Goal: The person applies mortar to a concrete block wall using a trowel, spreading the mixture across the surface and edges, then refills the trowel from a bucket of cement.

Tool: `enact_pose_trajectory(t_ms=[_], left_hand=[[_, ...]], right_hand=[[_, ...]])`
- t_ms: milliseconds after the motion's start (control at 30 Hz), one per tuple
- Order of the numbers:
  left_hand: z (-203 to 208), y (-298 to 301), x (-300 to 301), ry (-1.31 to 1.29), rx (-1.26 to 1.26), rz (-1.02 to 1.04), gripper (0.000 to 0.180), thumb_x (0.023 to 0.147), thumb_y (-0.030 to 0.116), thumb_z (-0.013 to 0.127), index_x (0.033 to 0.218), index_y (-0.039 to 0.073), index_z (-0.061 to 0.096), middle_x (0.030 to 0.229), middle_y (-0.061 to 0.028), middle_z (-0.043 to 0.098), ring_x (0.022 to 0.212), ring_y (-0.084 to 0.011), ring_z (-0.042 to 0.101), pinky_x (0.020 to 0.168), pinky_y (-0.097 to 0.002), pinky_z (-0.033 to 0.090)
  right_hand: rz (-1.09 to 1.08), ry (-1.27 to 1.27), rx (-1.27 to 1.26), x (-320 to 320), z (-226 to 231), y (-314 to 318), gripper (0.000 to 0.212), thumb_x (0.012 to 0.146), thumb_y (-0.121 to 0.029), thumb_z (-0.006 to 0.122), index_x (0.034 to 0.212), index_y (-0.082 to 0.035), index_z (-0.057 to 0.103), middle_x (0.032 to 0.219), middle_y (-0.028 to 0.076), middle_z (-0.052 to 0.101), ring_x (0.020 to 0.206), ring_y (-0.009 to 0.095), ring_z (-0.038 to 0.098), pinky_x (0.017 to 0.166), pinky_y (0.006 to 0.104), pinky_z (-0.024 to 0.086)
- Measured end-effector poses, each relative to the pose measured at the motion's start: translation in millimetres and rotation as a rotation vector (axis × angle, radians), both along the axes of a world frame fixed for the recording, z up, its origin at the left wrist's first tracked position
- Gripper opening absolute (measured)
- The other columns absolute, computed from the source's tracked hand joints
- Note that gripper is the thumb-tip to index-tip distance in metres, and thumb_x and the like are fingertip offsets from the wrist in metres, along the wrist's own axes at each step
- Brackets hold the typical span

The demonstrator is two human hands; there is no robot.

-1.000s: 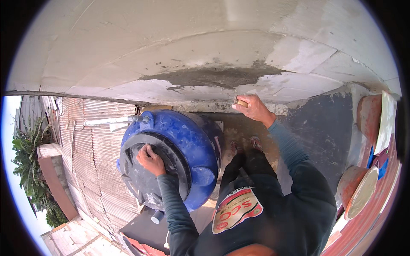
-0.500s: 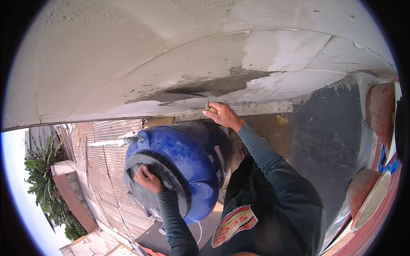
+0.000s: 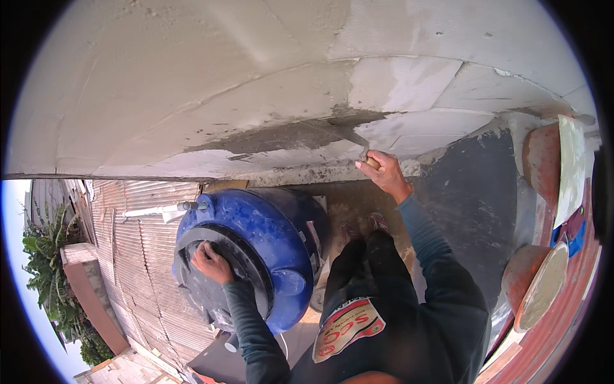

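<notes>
My right hand point(image 3: 389, 174) is wrapped round the wooden handle of a plastering trowel point(image 3: 345, 134). Its thin blade lies against the pale wall point(image 3: 217, 77), at the right part of a dark grey patch of wet mortar point(image 3: 275, 137). Bare lighter wall borders that patch below and to its right. Lower left, my left hand point(image 3: 212, 264) rests on the black lid point(image 3: 238, 262) of a blue water tank point(image 3: 289, 240). Its fingers are bent and pressed together on a raised part of the lid, which they partly hide.
At the right stand a reddish tub of grey mortar point(image 3: 543, 288) and another reddish tub point(image 3: 540, 160) with a pale board point(image 3: 571, 169) against it. A white pipe point(image 3: 153, 211) meets the tank above corrugated roofing point(image 3: 134, 256). A dark slab point(image 3: 470, 205) lies right of my arm.
My right hand has moved the trowel to the right along the wall. The view has shifted somewhat; my left hand stays on the lid.
</notes>
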State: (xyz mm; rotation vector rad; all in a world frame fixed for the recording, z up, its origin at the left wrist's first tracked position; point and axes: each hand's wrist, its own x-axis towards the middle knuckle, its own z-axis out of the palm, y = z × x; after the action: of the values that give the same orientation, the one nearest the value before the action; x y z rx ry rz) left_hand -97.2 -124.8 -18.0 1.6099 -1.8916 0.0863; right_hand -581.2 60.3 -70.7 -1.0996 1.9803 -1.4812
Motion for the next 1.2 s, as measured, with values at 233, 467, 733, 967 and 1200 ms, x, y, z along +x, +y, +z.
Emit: enact_pose_trajectory(t_ms=[233, 467, 733, 967, 1200], left_hand=[[0.8, 0.6, -0.1, -0.016, -0.049, -0.016, 0.015, 0.099, 0.015, 0.065, 0.1, 0.003, 0.073, 0.094, -0.0095, 0.071, 0.09, -0.0304, 0.056, 0.084, -0.0423, 0.046], [2.1, -0.8, -4.6, -0.018, -0.057, -0.029, 0.015, 0.099, 0.016, 0.065, 0.099, 0.004, 0.073, 0.094, -0.0087, 0.071, 0.091, -0.0298, 0.057, 0.084, -0.0418, 0.047], [-3.9, -1.9, 7.3, -0.017, -0.021, -0.021, 0.017, 0.1, 0.017, 0.065, 0.1, 0.002, 0.073, 0.094, -0.012, 0.07, 0.093, -0.0307, 0.057, 0.083, -0.0415, 0.046], [-8.1, -3.7, 9.0, -0.037, -0.027, -0.014, 0.019, 0.1, 0.017, 0.064, 0.101, 0.001, 0.073, 0.096, -0.0135, 0.07, 0.095, -0.0323, 0.058, 0.085, -0.0426, 0.046], [-6.6, -5.4, 9.8, -0.055, -0.031, -0.016, 0.019, 0.1, 0.017, 0.064, 0.103, 0.0, 0.074, 0.099, -0.0139, 0.071, 0.095, -0.0328, 0.058, 0.086, -0.0431, 0.046]], right_hand=[[-0.004, 0.389, -0.123, 0.9, 0.7, 7.9, 0.027, 0.086, -0.016, 0.082, 0.097, 0.003, 0.068, 0.081, 0.016, 0.064, 0.07, 0.033, 0.063, 0.064, 0.0404, 0.052], [0.031, 0.341, -0.197, 34.3, -28.0, -35.7, 0.027, 0.087, -0.02, 0.081, 0.094, 0.003, 0.068, 0.08, 0.016, 0.064, 0.072, 0.035, 0.064, 0.063, 0.0427, 0.051], [-0.063, 0.092, -0.201, 32.2, -40.1, -33.9, 0.03, 0.087, -0.019, 0.083, 0.087, 0.004, 0.063, 0.071, 0.013, 0.054, 0.061, 0.025, 0.05, 0.058, 0.0378, 0.044], [-0.127, 0.063, -0.193, 4.3, -33.3, 2.8, 0.031, 0.086, -0.016, 0.083, 0.08, 0.003, 0.058, 0.069, 0.009, 0.048, 0.061, 0.019, 0.042, 0.056, 0.0342, 0.04], [-0.189, 0.139, -0.207, -18.6, -21.3, 28.8, 0.03, 0.085, -0.015, 0.084, 0.08, 0.002, 0.059, 0.068, 0.009, 0.045, 0.06, 0.019, 0.04, 0.055, 0.0343, 0.04]])
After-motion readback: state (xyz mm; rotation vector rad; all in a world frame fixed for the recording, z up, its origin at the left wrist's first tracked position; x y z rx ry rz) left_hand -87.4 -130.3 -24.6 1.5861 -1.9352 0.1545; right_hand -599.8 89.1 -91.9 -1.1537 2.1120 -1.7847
